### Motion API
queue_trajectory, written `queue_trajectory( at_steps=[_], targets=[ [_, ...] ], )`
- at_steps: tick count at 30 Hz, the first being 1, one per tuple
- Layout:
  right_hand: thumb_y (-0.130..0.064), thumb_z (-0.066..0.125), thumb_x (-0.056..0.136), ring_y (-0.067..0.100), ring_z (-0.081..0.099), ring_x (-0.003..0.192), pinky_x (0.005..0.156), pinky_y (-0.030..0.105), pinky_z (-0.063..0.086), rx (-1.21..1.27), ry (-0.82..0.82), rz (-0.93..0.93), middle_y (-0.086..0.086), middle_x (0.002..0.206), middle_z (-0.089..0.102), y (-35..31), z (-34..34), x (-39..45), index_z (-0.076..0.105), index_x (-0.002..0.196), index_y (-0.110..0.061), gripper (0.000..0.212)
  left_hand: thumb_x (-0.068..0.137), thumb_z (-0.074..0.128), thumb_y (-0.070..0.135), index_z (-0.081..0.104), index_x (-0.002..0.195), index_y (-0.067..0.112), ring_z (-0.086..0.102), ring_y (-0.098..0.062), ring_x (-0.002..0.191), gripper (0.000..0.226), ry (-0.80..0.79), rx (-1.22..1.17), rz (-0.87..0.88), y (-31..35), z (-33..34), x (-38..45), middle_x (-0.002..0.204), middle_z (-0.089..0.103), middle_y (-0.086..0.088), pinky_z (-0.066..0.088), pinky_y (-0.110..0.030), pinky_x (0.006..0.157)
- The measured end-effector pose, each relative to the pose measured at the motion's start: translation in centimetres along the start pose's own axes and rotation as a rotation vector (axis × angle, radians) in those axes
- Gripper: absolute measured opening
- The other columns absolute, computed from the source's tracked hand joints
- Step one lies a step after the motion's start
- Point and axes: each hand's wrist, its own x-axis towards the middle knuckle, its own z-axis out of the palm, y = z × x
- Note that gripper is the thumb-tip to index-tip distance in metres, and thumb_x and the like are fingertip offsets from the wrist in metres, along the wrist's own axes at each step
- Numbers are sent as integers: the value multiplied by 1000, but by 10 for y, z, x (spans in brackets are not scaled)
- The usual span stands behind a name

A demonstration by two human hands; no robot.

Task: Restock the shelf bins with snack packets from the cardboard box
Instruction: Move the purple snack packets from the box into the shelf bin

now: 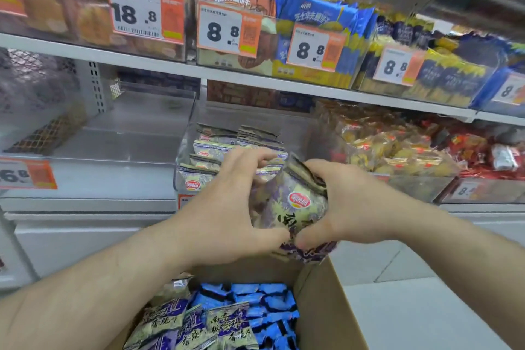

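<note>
Because both hands clamp one small stack of purple snack packets (287,204) between them, the outer packets could slide free and drop if the squeeze slackens or the stack snags the rim of the clear bin (181,170). Fingers of the left hand (230,207) and right hand (343,202) curl round the stack's edges. Just beyond them, the bin holds matching packets; below, the cardboard box (324,307) holds more.
</note>
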Motion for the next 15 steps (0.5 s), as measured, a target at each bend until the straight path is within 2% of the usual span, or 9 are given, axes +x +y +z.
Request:
queue_trajectory(
  at_steps=[1, 3, 5, 7, 9, 11, 15],
  targets=[
    [-56, 84, 49, 10, 60, 79, 70, 38, 56, -80, 81, 52, -12, 92, 61, 3, -11, 4, 47, 108, -31, 74, 71, 74, 44, 31, 124, 45, 45, 10, 107, 68, 24, 98, -1, -8, -2, 4, 118, 32, 22, 40, -6, 83],
    [-59, 81, 50, 22, 56, 79, 66, 37, 51, -316, 295, 121, -5, 91, 59, 15, -33, 20, 43, 107, -28, 75, 79, 69, 43, 40, 118, 41, 44, 7, 102, 49, 120, 159, -40, -24, -8, 6, 113, 33, 19, 39, -11, 83],
    [-56, 79, 55, 30, 56, 85, 63, 34, 42, -512, 424, 155, 0, 93, 57, 25, -38, 43, 43, 107, -25, 72, 83, 63, 44, 57, 108, 32, 47, -5, 100, 28, 171, 291, -64, -35, -6, 16, 108, 40, 13, 43, -28, 87],
    [-47, 76, 63, 31, 59, 89, 61, 33, 35, -662, 495, 111, 4, 97, 57, 33, -34, 70, 42, 104, -21, 60, 80, 51, 49, 66, 92, 28, 51, -17, 96, 29, 149, 462, -20, -50, 2, 19, 99, 49, 8, 45, -40, 85],
    [-35, 73, 70, 33, 59, 93, 61, 34, 32, -794, 518, 70, 7, 100, 59, 41, -26, 96, 42, 105, -18, 49, 77, 44, 52, 69, 82, 29, 51, -23, 98, 33, 99, 602, -11, -59, 10, 14, 98, 53, 5, 38, -42, 85],
    [-29, 72, 73, 33, 58, 96, 62, 35, 31, -890, 497, 66, 9, 104, 59, 46, -20, 116, 44, 108, -15, 47, 76, 44, 53, 69, 81, 31, 49, -24, 103, 34, 119, 683, 7, -60, 14, 14, 103, 57, 3, 29, -42, 87],
    [-19, 70, 76, 33, 56, 99, 68, 34, 35, -960, 432, 111, 10, 107, 58, 54, -12, 150, 47, 111, -12, 42, 74, 47, 54, 71, 79, 30, 52, -25, 106, 33, 144, 702, 11, -63, 25, 16, 108, 62, 1, 29, -43, 89]
  ],
)
